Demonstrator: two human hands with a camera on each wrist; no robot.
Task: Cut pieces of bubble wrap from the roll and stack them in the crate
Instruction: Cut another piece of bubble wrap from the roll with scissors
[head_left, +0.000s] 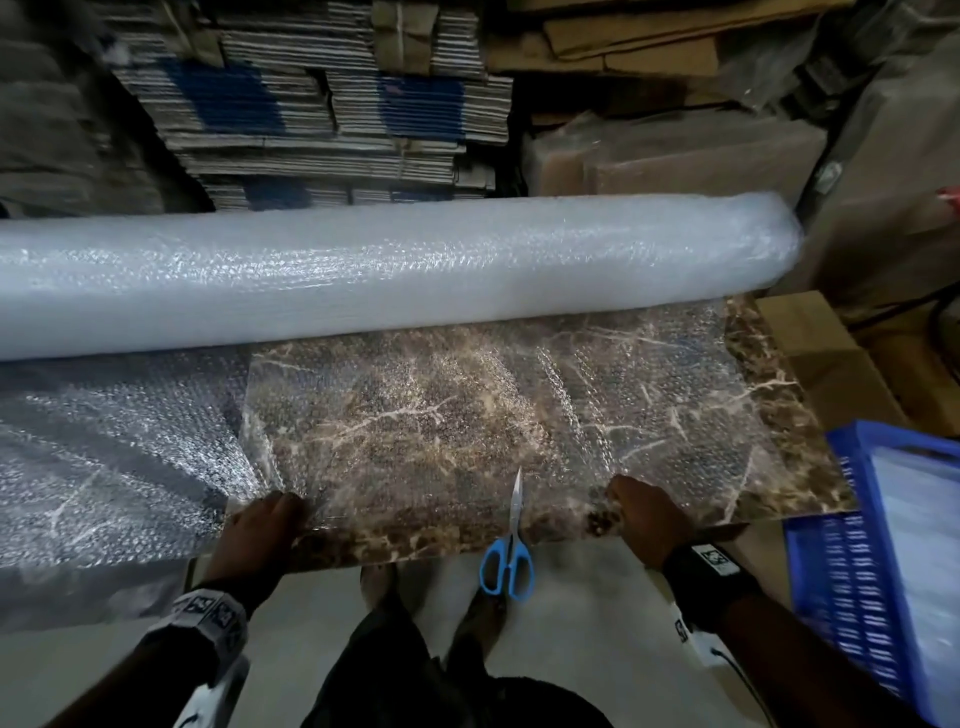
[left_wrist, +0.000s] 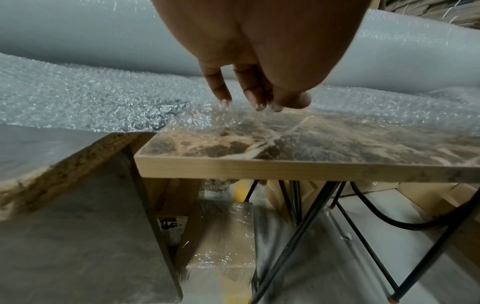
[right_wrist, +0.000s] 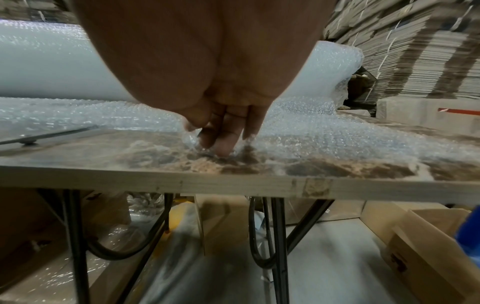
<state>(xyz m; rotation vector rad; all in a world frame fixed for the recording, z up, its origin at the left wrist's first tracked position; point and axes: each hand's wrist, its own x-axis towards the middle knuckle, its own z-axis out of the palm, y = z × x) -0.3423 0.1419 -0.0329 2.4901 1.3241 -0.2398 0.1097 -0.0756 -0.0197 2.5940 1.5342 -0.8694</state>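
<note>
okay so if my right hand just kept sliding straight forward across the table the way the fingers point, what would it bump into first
Probably the big bubble wrap roll. The right hand pinches the near edge of the unrolled sheet, fingers pointing away across the table. Only flat sheet lies between, though it might bunch up first.

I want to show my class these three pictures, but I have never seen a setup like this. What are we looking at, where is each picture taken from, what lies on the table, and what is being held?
No machine here: a person works with bare hands, wearing three cameras. The big picture comes from the head, looking down. The other two come from the wrists, looking along the fingers. On the marbled table lies a thick roll of bubble wrap, with a sheet pulled out toward the person. The left hand and the right hand each pinch the sheet's near edge. Blue-handled scissors lie between the hands, untouched, handles over the table's edge. The blue crate stands on the right.
</note>
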